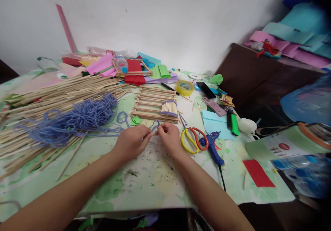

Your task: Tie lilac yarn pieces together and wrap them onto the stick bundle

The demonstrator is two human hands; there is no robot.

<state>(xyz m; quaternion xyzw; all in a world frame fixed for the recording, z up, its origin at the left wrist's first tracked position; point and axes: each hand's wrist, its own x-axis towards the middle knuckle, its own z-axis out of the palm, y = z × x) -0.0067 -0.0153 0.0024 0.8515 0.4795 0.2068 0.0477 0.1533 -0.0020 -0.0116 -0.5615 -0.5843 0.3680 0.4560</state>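
Near the middle of the table, my left hand (134,138) and my right hand (169,137) are close together, fingers pinched on purple yarn (155,123). A small loop of it rises between the fingertips. The strand runs left to a large tangled heap of purple yarn (69,119). Just beyond my hands lies a frame of wooden sticks (147,103), with a small stick panel edged in purple yarn (169,108) on its right side. Scissors with one yellow and one red handle (190,134) lie open to the right of my right hand.
Long wooden sticks (51,93) cover the table's left side. To the right are a blue glue gun (213,148), light blue paper (217,124), a green marker (234,124), two phones and a large green bottle (274,143). Yellow tape (184,87) and coloured paper lie farther back.
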